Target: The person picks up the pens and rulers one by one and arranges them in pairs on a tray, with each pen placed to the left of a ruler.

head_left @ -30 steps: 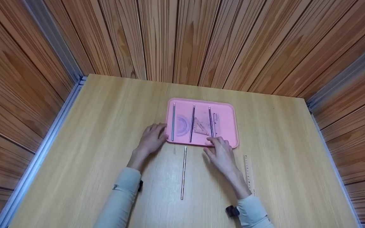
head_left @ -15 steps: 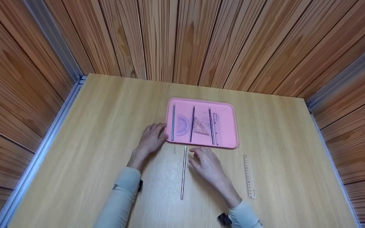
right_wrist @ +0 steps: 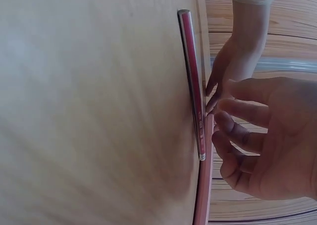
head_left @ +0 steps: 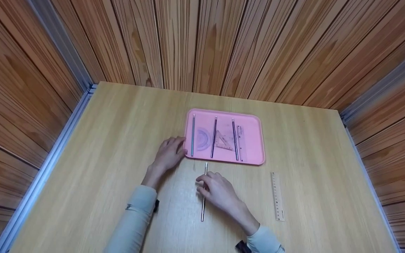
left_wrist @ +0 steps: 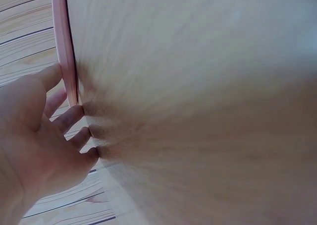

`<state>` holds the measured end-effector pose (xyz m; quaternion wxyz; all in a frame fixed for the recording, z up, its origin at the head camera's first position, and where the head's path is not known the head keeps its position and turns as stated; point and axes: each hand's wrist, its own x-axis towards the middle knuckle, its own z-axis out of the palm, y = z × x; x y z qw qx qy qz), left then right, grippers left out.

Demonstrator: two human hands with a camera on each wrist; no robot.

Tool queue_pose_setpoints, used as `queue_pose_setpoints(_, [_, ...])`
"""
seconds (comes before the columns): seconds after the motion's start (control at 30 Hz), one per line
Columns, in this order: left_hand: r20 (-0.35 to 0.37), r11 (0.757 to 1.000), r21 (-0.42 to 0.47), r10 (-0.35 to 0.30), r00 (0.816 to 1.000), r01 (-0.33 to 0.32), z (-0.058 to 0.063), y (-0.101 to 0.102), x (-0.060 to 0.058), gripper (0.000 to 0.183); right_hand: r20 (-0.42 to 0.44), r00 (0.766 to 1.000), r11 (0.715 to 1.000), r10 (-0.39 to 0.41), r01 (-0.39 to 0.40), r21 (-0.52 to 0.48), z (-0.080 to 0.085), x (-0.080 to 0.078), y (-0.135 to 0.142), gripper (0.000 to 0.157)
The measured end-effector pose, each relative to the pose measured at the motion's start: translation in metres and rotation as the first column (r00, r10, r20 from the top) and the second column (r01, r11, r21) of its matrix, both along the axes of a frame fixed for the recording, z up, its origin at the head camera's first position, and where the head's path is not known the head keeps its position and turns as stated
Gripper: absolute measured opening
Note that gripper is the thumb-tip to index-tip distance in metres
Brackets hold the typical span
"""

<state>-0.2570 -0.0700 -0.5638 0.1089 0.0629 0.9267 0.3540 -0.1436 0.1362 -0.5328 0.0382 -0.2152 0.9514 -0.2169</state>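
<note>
A pink tray [head_left: 257, 140] lies in the middle of the wooden table, holding three thin rods, a clear protractor [head_left: 202, 138], a set square [head_left: 222, 139] and a small ruler. My left hand [head_left: 173, 148] lies flat on the table, fingertips against the tray's left edge [left_wrist: 63, 51]. A loose metal rod [head_left: 202, 211] lies on the table just in front of the tray. My right hand [head_left: 206, 183] is over its middle, loosely curled fingertips [right_wrist: 216, 117] touching its side. The rod [right_wrist: 190, 61] still lies flat on the table.
A wooden ruler [head_left: 277, 196] lies on the table to the right of my right hand. Wood-panelled walls close in the table at the back and on both sides. Bare tabletop spreads to the left and right of the tray.
My right hand has left the tray's front right edge and moved left and toward me onto the loose rod. The left hand and tray have stayed put.
</note>
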Motion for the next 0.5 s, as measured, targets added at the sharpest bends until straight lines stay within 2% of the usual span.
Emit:
queue_pose_setpoints(0.2, [-0.001,1.0,0.003,-0.002,1.0,0.002,-0.0002,0.0002,0.0,0.053,-0.048,0.999,0.999,-0.012,0.013,0.033,0.0021,0.0004,-0.0016,0.023])
queue_pose_setpoints(0.5, [-0.001,1.0,0.009,-0.006,1.0,0.006,0.0006,-0.0002,0.0009,0.054,-0.03,1.0,0.999,-0.008,0.009,0.043,-0.0029,0.0049,-0.0024,0.021])
